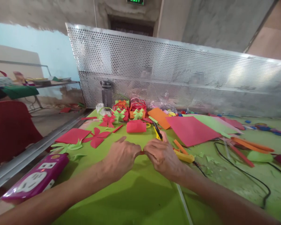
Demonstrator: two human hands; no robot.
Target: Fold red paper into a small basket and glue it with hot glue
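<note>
My left hand [121, 156] and my right hand [162, 154] meet above the green table, fingers closed. Between their fingertips a sliver of red paper [142, 152] shows; both hands pinch it, and most of it is hidden. Beyond them lies a rolled red paper piece [136, 126]. Scissors with yellow handles [158, 132] lie just past my right hand. A yellow glue gun [184, 156] with a black cord rests beside my right wrist, and a clear glue stick [184, 203] lies below it.
Small paper baskets with bows [138, 113] stand at the back near a dark bottle [106, 95]. Red sheets [193, 129] lie right, a red paper flower [97, 137] left. A purple power strip [37, 179] sits at the left edge. A perforated metal panel [178, 68] borders the table.
</note>
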